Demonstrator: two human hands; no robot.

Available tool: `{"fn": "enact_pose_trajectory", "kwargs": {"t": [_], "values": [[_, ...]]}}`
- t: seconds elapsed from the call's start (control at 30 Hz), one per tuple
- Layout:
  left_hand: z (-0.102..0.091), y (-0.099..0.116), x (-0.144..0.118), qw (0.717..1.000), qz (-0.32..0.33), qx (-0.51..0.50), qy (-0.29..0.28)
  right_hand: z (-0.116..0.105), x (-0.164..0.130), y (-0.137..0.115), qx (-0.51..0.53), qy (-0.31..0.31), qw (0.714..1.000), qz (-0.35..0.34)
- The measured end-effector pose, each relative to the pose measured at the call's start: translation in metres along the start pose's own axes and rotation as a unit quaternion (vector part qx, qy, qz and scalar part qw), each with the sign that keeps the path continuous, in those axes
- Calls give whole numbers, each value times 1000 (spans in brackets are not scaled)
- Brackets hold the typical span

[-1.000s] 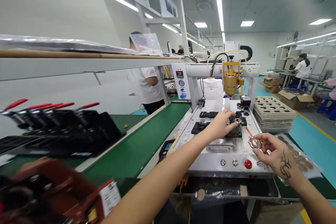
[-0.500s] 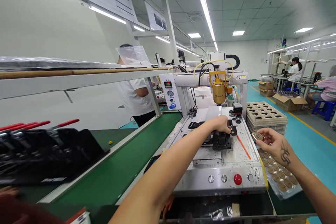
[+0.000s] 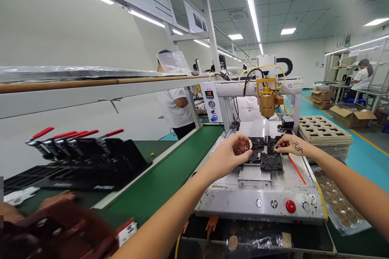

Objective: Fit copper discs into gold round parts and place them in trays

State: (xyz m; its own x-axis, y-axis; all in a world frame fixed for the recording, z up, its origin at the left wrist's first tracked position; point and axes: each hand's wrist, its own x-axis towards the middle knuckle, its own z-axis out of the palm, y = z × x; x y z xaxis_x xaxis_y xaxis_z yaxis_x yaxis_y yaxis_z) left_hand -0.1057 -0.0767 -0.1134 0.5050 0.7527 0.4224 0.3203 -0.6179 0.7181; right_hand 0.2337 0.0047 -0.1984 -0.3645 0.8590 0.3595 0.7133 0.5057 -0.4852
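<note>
My left hand is closed on a shiny round copper-coloured metal part, held just left of the black fixtures on the machine bed. Over the right-hand fixture, my right hand pinches a small round metal disc at its fingertips. That disc is at the fixture; whether it is seated there I cannot tell. Behind the fixtures and above them hangs the machine's brass-coloured head. An orange stick lies on the bed to the right.
A plastic tray of round discs lies right of the machine. Stacked cream trays stand behind it. On the front panel is a red button. A green conveyor belt and red-handled clamps are at left, near another person's hand.
My left hand has drawn back left from the fixture, now with a round metal part. My right hand has moved left from above the disc tray to the fixture. The view has turned slightly left.
</note>
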Motion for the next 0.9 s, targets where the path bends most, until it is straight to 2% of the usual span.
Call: {"fn": "enact_pose_trajectory", "kwargs": {"t": [0.13,0.27,0.37,0.43,0.53,0.67,0.77,0.83,0.9], "values": [[-6,0,-41,998,-26,-30,41,1,-1,-2,-47,-2,999,-20],[-13,1,-81,995,-29,-19,92,4,-1,-9,-87,11,996,-27],[-14,6,-105,991,-34,-2,129,5,0,-18,-104,42,994,-19],[-12,9,-121,989,-38,1,142,5,-7,-25,-112,87,990,-9],[-5,1,-150,986,-59,-14,155,11,-46,-38,-119,186,975,14],[3,-27,-196,981,-80,-46,172,40,-145,-63,-121,309,942,55],[11,-49,-221,980,-82,-68,166,67,-206,-75,-135,357,921,83],[19,-62,-230,982,-90,-92,137,83,-226,-79,-146,381,909,92],[29,-75,-238,983,-106,-116,92,99,-231,-88,-153,405,897,90]]}}
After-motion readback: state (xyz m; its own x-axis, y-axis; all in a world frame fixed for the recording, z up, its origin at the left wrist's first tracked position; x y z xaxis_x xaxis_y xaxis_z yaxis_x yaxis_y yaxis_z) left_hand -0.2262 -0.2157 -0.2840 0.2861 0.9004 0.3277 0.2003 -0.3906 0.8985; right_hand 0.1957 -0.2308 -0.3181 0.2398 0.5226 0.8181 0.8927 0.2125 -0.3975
